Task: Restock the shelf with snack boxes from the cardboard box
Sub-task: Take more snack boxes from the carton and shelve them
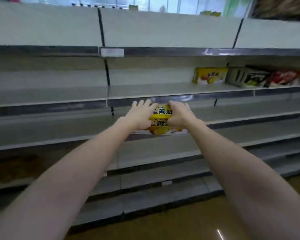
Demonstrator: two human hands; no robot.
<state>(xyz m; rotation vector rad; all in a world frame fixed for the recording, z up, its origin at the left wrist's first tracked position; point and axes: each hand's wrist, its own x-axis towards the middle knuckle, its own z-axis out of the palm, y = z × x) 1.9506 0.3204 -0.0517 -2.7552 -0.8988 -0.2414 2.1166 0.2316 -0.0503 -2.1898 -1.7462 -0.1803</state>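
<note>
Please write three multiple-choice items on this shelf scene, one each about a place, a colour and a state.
1. Where do the other packages stand?
A. on the shelf above the hands, to the right
B. on the floor
C. on the bottom shelf, far left

2. What is the main colour of the held snack box?
A. blue
B. yellow
C. green

3. How is the held box handled?
A. left hand alone
B. lying untouched
C. both hands grip it

Answers:
1 A, since they sit on the upper right shelf.
2 B, since its top and front are yellow.
3 C, since the left hand and right hand clasp its two sides.
</note>
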